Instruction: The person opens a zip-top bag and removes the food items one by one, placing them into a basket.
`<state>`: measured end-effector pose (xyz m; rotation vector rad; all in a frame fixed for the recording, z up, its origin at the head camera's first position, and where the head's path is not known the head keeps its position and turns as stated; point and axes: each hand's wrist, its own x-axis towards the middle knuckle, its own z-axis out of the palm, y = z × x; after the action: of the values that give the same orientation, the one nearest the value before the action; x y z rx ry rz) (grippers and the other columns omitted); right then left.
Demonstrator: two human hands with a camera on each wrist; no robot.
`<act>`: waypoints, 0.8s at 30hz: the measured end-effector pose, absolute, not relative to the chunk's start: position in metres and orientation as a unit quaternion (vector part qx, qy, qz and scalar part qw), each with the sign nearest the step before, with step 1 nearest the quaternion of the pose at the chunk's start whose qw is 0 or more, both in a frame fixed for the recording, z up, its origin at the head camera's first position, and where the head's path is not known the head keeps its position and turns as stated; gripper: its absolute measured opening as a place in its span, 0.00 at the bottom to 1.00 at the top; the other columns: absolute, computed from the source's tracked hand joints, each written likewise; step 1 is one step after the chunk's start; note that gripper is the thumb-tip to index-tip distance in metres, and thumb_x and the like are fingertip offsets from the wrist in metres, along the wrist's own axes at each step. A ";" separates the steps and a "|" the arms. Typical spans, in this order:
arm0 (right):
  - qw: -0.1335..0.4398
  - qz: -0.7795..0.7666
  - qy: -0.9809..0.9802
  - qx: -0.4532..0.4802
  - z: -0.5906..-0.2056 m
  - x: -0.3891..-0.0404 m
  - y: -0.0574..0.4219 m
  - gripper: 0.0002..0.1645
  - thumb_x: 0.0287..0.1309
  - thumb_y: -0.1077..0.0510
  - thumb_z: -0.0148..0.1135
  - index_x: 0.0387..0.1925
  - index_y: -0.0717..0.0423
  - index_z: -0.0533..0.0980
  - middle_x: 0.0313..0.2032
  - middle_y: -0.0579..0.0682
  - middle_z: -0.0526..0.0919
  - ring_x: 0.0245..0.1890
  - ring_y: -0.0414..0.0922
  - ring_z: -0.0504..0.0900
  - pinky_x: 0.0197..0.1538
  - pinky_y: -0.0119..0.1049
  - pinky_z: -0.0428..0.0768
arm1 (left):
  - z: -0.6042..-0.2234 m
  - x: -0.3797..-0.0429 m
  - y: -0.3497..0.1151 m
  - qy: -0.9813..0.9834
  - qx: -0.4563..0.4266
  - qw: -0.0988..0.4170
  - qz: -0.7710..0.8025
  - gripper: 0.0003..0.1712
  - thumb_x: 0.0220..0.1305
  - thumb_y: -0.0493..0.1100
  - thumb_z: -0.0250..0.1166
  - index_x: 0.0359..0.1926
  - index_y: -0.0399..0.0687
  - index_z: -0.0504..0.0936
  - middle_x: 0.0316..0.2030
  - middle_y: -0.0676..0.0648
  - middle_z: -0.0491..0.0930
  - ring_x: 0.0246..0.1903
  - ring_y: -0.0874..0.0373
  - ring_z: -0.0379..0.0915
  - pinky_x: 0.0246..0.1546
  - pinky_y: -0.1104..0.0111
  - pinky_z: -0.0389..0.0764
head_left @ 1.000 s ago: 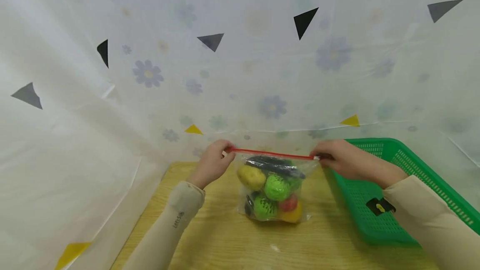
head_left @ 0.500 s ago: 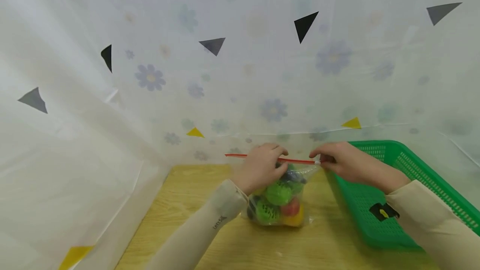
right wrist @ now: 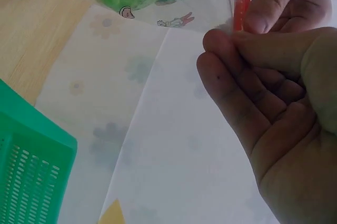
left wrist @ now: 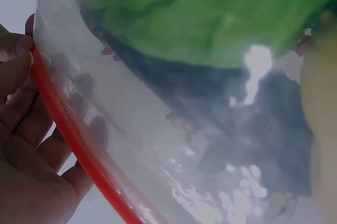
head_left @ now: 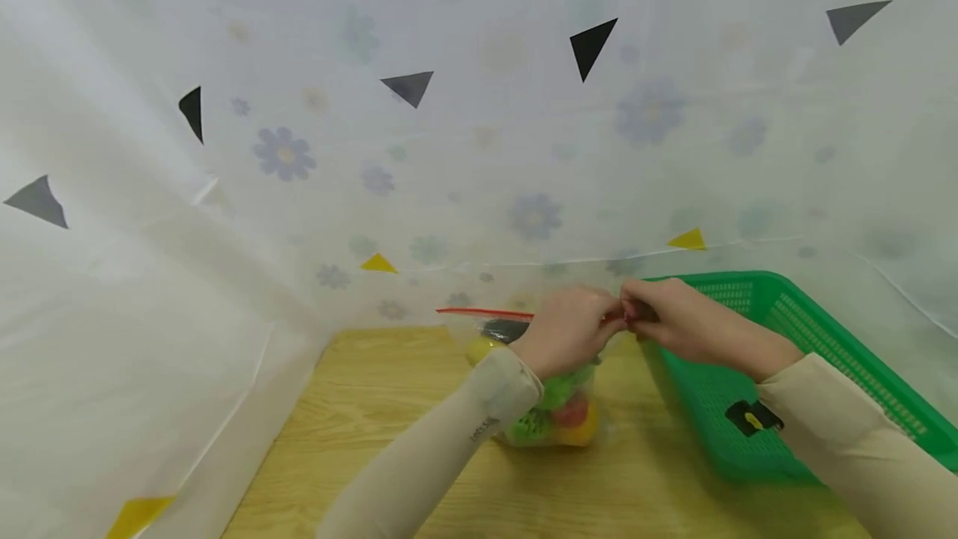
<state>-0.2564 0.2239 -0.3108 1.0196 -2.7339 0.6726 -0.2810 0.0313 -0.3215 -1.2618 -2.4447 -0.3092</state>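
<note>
A clear zip bag (head_left: 538, 431) with a red closure strip (head_left: 479, 311) stands on the table, holding green, red and orange produce-like pieces, a yellow one and a long dark one. My left hand (head_left: 572, 327) pinches the strip close to its right end, and covers part of the bag in the head view. At that same corner, my right hand (head_left: 684, 327) grips the strip's end between thumb and finger. The two hands' fingertips meet there. Up close, the left wrist view shows the left fingers (left wrist: 21, 66) on the red strip.
A green plastic basket (head_left: 718, 447) stands to the right on the wooden table (head_left: 389, 406), under my right forearm. A white flowered sheet (head_left: 479, 148) with triangle stickers hangs behind and at the left.
My left hand has left the strip's left end and travelled right along it to the right corner. My right hand has kept its hold at that corner.
</note>
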 end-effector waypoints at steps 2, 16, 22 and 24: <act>0.069 0.225 -0.908 0.346 -0.312 -0.257 0.223 0.14 0.61 0.66 0.61 0.29 0.48 0.67 0.27 0.42 0.77 0.24 0.35 0.74 0.26 0.35 0.77 | -0.323 -0.281 0.028 -0.867 -0.446 0.198 -0.099 0.11 0.69 0.53 0.57 0.38 0.57 0.84 0.29 0.61 0.81 0.30 0.69 0.70 0.35 0.73 0.75; 0.092 0.227 -0.892 0.380 -0.315 -0.257 0.218 0.15 0.58 0.70 0.61 0.32 0.45 0.74 0.26 0.39 0.78 0.23 0.33 0.75 0.24 0.34 0.79 | -0.334 -0.286 -0.031 -0.890 -0.388 0.231 -0.068 0.07 0.69 0.52 0.58 0.37 0.61 0.82 0.35 0.62 0.80 0.39 0.65 0.69 0.44 0.62 0.73; 0.092 0.233 -0.884 0.394 -0.318 -0.261 0.208 0.16 0.59 0.68 0.61 0.31 0.41 0.72 0.27 0.37 0.78 0.22 0.35 0.73 0.23 0.34 0.77 | -0.332 -0.288 -0.072 -0.896 -0.365 0.248 -0.056 0.05 0.66 0.49 0.61 0.36 0.58 0.82 0.35 0.59 0.79 0.36 0.64 0.70 0.40 0.64 0.76; 0.085 0.234 -0.887 0.389 -0.318 -0.263 0.208 0.16 0.61 0.68 0.60 0.32 0.40 0.73 0.28 0.37 0.78 0.23 0.35 0.74 0.25 0.34 0.77 | -0.331 -0.290 -0.085 -0.897 -0.357 0.254 -0.056 0.04 0.66 0.48 0.62 0.36 0.57 0.82 0.34 0.59 0.80 0.35 0.63 0.71 0.38 0.63 0.77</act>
<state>-0.2627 0.2075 -0.3183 1.1608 -2.6453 0.6989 -0.2903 -0.0845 -0.3315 -0.9699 -2.4386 -0.1527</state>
